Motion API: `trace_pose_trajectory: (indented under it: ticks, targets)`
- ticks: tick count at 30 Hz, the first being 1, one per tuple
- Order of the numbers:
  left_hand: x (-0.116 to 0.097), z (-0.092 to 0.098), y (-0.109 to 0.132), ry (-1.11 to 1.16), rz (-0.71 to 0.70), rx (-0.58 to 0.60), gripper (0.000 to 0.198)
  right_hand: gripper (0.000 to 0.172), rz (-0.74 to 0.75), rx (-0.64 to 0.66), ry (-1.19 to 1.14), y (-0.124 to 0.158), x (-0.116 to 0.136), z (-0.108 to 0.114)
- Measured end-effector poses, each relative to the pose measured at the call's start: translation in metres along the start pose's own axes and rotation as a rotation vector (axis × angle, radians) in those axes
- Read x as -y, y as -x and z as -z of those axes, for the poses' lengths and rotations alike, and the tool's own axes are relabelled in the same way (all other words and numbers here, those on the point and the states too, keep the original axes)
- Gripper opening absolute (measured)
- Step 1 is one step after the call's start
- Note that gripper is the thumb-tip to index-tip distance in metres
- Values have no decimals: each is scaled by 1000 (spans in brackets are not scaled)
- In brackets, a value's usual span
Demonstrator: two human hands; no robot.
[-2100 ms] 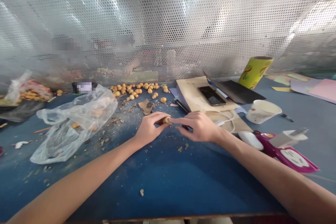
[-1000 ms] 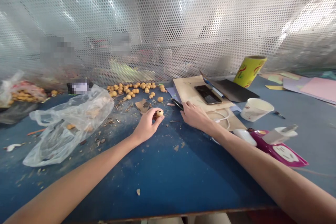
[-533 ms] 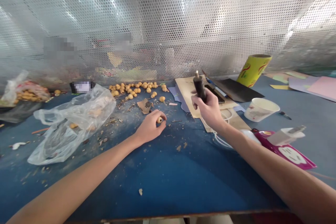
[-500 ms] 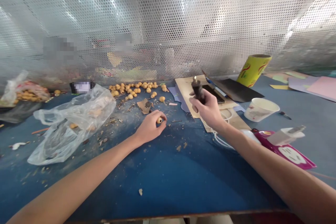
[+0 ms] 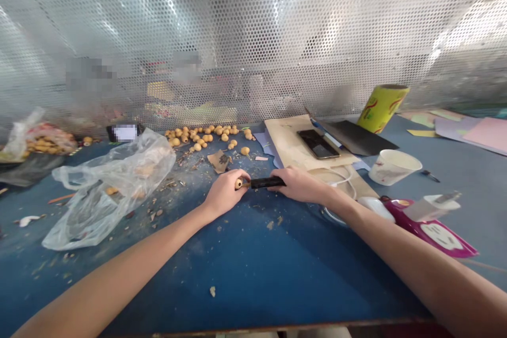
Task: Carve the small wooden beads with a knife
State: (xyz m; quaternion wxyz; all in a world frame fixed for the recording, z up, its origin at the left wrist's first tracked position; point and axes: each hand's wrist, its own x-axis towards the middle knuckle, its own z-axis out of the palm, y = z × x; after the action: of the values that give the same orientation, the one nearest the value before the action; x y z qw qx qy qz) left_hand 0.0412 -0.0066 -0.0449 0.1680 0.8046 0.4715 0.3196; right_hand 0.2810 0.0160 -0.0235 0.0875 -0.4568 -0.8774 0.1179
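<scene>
Black tool [image 5: 267, 182] lowered to bead [image 5: 238, 184], hands [image 5: 225, 194] [image 5: 299, 185] gripping

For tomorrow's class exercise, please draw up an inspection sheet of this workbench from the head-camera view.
Surface: blue worktop, dusted with wood shavings and crumbs.
Job's things: small wooden bead beside a black cylindrical hand tool, its thin tip at the bead.
Clutter: clear plastic bag, loose wooden beads, phone on a cardboard sheet, paper cup, yellow roll.
Grippers: left hand, its fingers closed round the bead; right hand grips the tool.
Cables: white cable looped near the right wrist.
Surroundings: perforated metal screen, blurred shapes behind it.
</scene>
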Motion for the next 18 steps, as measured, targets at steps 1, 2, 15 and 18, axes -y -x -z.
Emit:
trace_pose_trajectory:
  ticks: [1, 2, 15, 18]
  targets:
    - [1, 0, 0, 8, 1, -8, 16, 15, -8, 9, 17, 0, 1, 0]
    - [2, -1, 0, 16, 0, -17, 16, 17, -15, 17, 39, 0, 1, 1]
    - [4, -2, 0, 43, -11, 12, 17, 23, 32, 74, 190, 6, 6, 12]
    - [3, -1, -1, 83, -27, -21, 16, 24, 14, 57, 192, 7, 5, 11]
